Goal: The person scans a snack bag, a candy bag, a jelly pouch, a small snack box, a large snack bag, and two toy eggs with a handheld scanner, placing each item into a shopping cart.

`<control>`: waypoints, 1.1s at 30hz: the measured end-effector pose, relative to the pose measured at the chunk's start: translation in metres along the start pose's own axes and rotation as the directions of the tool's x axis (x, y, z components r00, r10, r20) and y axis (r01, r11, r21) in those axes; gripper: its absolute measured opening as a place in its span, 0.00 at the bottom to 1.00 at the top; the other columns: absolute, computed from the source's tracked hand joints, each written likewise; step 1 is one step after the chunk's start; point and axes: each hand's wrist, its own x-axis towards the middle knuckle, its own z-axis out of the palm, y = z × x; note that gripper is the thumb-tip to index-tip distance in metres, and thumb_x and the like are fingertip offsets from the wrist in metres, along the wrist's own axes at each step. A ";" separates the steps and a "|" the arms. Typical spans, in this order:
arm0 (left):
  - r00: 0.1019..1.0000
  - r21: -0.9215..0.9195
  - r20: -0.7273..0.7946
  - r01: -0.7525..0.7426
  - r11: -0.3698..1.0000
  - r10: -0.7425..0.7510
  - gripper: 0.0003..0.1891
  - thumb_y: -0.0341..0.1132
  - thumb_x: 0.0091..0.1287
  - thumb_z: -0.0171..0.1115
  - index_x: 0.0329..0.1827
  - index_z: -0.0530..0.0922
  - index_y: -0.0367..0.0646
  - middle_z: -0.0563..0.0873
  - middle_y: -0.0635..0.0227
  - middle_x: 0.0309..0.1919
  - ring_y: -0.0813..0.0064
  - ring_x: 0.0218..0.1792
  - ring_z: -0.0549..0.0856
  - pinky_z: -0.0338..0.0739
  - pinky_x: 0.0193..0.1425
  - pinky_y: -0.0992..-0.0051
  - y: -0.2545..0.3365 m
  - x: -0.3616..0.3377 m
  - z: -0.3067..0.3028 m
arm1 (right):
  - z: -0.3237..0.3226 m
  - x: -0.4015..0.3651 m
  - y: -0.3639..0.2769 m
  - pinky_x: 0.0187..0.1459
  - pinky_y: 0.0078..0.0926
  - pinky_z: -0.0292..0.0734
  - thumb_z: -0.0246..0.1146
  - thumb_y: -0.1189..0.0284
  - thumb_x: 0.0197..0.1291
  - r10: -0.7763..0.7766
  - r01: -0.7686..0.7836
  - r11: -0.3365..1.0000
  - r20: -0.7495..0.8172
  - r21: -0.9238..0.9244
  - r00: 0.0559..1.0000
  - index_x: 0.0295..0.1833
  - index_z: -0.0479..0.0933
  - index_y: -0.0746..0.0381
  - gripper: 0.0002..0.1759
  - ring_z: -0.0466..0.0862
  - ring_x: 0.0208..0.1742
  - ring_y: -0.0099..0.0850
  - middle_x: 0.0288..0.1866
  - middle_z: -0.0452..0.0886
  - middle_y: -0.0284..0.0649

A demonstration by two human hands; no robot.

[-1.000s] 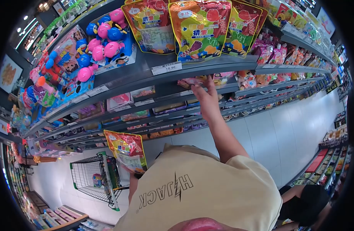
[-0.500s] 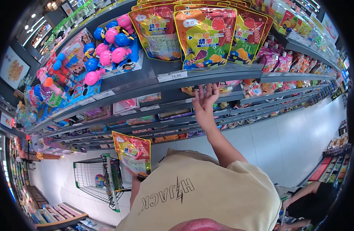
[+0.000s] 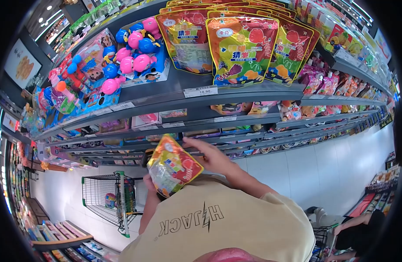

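My left hand (image 3: pixel 150 181) grips a shiny red, yellow and green candy bag (image 3: pixel 174 168) in front of my shirt, and the bag covers most of its fingers. The bag is tilted, with one corner pointing up. My right hand (image 3: pixel 207 153) is beside the bag's right edge with fingers stretched out, its fingertips close to the upper edge. Matching candy bags (image 3: pixel 242 50) stand in rows on the shelf (image 3: pixel 166 89) above, over a price label (image 3: pixel 201 91).
Pink and blue toys (image 3: pixel 135 50) fill a display box left of the bags. Lower shelves (image 3: pixel 236 120) hold more packets. A wire shopping cart (image 3: pixel 100 198) with a few items stands at lower left. Another person (image 3: pixel 362 233) with a cart is at lower right.
My right hand has come down from the shelf edge to beside the bag. The held bag has moved right and turned to a tilt. The view has shifted slightly.
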 end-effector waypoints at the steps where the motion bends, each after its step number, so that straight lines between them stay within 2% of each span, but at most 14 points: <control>1: 1.000 -0.004 0.002 0.027 1.000 -0.027 0.20 0.43 0.83 0.58 0.69 0.83 0.42 0.90 0.75 0.35 0.88 0.27 0.82 0.87 0.50 0.75 0.000 -0.003 0.007 | 0.000 -0.001 -0.001 0.71 0.36 0.81 0.75 0.83 0.66 0.013 -0.013 1.000 0.038 -0.006 0.999 0.79 0.78 0.54 0.36 0.85 0.71 0.45 0.70 0.82 0.45; 4: 0.994 -0.034 0.042 0.107 0.994 -0.105 0.20 0.43 0.83 0.59 0.69 0.83 0.42 0.90 0.75 0.34 0.90 0.26 0.82 0.86 0.49 0.75 -0.001 -0.007 0.020 | -0.001 -0.001 0.001 0.70 0.38 0.80 0.80 0.81 0.59 -0.034 0.043 0.996 0.108 -0.084 0.994 0.69 0.88 0.49 0.32 0.83 0.70 0.47 0.70 0.81 0.44; 5: 0.943 -0.098 0.319 0.133 0.986 -0.095 0.19 0.40 0.82 0.61 0.69 0.82 0.41 0.91 0.72 0.36 0.88 0.26 0.80 0.85 0.46 0.80 -0.020 0.044 -0.044 | -0.005 0.000 0.008 0.70 0.39 0.79 0.81 0.81 0.57 -0.105 0.121 0.981 0.110 -0.150 0.988 0.65 0.90 0.48 0.30 0.82 0.71 0.48 0.70 0.81 0.44; 8: 0.824 -0.218 0.538 0.340 0.915 -0.178 0.18 0.39 0.81 0.62 0.66 0.83 0.37 0.92 0.59 0.51 0.72 0.36 0.88 0.86 0.37 0.70 -0.028 0.061 -0.061 | -0.028 0.017 -0.017 0.78 0.50 0.71 0.83 0.79 0.55 -0.238 0.267 0.906 0.125 -0.330 0.963 0.54 0.92 0.48 0.22 0.75 0.78 0.50 0.75 0.79 0.42; 9: 0.848 -0.193 0.504 0.292 0.937 -0.160 0.15 0.36 0.80 0.63 0.63 0.83 0.38 0.88 0.68 0.39 0.81 0.25 0.77 0.74 0.25 0.73 -0.031 0.048 -0.049 | -0.036 0.024 -0.029 0.80 0.52 0.69 0.83 0.79 0.55 -0.281 0.308 0.878 0.126 -0.368 0.951 0.53 0.92 0.48 0.21 0.73 0.79 0.51 0.77 0.78 0.43; 10: 0.845 -0.160 0.501 0.300 0.941 -0.184 0.16 0.36 0.80 0.64 0.65 0.83 0.39 0.89 0.68 0.40 0.82 0.25 0.76 0.74 0.29 0.74 -0.030 0.036 -0.039 | -0.043 0.033 -0.042 0.82 0.55 0.67 0.83 0.78 0.55 -0.324 0.348 0.846 0.130 -0.404 0.937 0.53 0.91 0.49 0.20 0.72 0.80 0.51 0.79 0.77 0.43; 14: 0.789 -0.164 0.588 0.331 0.929 -0.177 0.17 0.34 0.79 0.66 0.69 0.84 0.47 0.94 0.65 0.54 0.85 0.26 0.75 0.73 0.39 0.76 -0.038 0.042 -0.042 | -0.064 0.072 -0.082 0.68 0.50 0.83 0.81 0.75 0.61 -0.447 0.431 0.837 0.033 -0.338 0.894 0.44 0.86 0.59 0.10 0.88 0.57 0.47 0.53 0.90 0.40; 15: 0.801 -0.199 0.577 0.328 0.923 -0.160 0.17 0.33 0.79 0.66 0.69 0.84 0.47 0.94 0.65 0.56 0.85 0.26 0.75 0.73 0.39 0.77 -0.037 0.037 -0.041 | -0.071 0.076 -0.099 0.52 0.41 0.87 0.80 0.74 0.65 -0.431 0.398 0.825 0.009 -0.401 0.902 0.42 0.84 0.63 0.10 0.90 0.44 0.43 0.38 0.88 0.39; 18: 0.827 -0.290 0.551 0.321 0.902 -0.117 0.14 0.30 0.79 0.65 0.65 0.82 0.47 0.92 0.67 0.57 0.87 0.25 0.73 0.71 0.38 0.77 -0.034 0.019 -0.032 | -0.087 0.094 -0.151 0.39 0.32 0.83 0.80 0.74 0.66 -0.247 0.160 0.860 -0.122 -0.484 0.961 0.43 0.83 0.66 0.11 0.89 0.38 0.34 0.37 0.85 0.40; 21: 0.843 -0.323 0.531 0.295 0.899 -0.086 0.13 0.30 0.79 0.65 0.65 0.83 0.49 0.91 0.72 0.54 0.86 0.26 0.73 0.71 0.39 0.76 -0.031 0.016 -0.039 | -0.093 0.129 -0.193 0.34 0.23 0.82 0.80 0.76 0.67 -0.365 0.247 0.882 -0.252 -0.400 0.896 0.47 0.84 0.68 0.11 0.86 0.33 0.18 0.34 0.87 0.38; 22: 0.843 -0.322 0.533 0.286 0.903 -0.077 0.13 0.31 0.79 0.65 0.64 0.83 0.50 0.91 0.73 0.53 0.86 0.26 0.73 0.71 0.39 0.76 -0.033 0.017 -0.042 | -0.091 0.138 -0.217 0.38 0.22 0.83 0.79 0.75 0.68 -0.303 0.188 0.914 -0.296 -0.360 0.906 0.51 0.86 0.67 0.12 0.89 0.35 0.20 0.37 0.91 0.38; 24: 0.840 -0.331 0.541 0.254 0.909 -0.039 0.14 0.31 0.79 0.65 0.64 0.83 0.50 0.90 0.76 0.50 0.85 0.26 0.73 0.71 0.40 0.75 -0.036 0.021 -0.049 | -0.100 0.167 -0.227 0.40 0.24 0.84 0.79 0.73 0.68 -0.420 0.280 0.864 -0.292 -0.419 0.859 0.55 0.86 0.66 0.14 0.91 0.37 0.21 0.40 0.94 0.40; 28: 0.831 -0.343 0.555 0.276 0.898 -0.043 0.12 0.32 0.78 0.66 0.62 0.88 0.53 0.88 0.80 0.44 0.84 0.27 0.75 0.72 0.40 0.73 -0.037 0.024 -0.057 | -0.111 0.212 -0.259 0.40 0.30 0.84 0.79 0.69 0.68 -0.470 0.243 0.708 -0.186 -0.663 0.863 0.56 0.85 0.67 0.17 0.91 0.34 0.32 0.39 0.94 0.45; 33: 0.876 -0.405 0.483 0.229 0.885 -0.005 0.13 0.31 0.77 0.66 0.61 0.87 0.53 0.89 0.79 0.45 0.83 0.28 0.76 0.74 0.40 0.74 -0.033 0.008 -0.056 | -0.129 0.256 -0.257 0.48 0.43 0.86 0.79 0.69 0.62 -0.330 0.113 0.538 -0.085 -0.835 0.940 0.61 0.87 0.68 0.24 0.92 0.42 0.46 0.43 0.93 0.52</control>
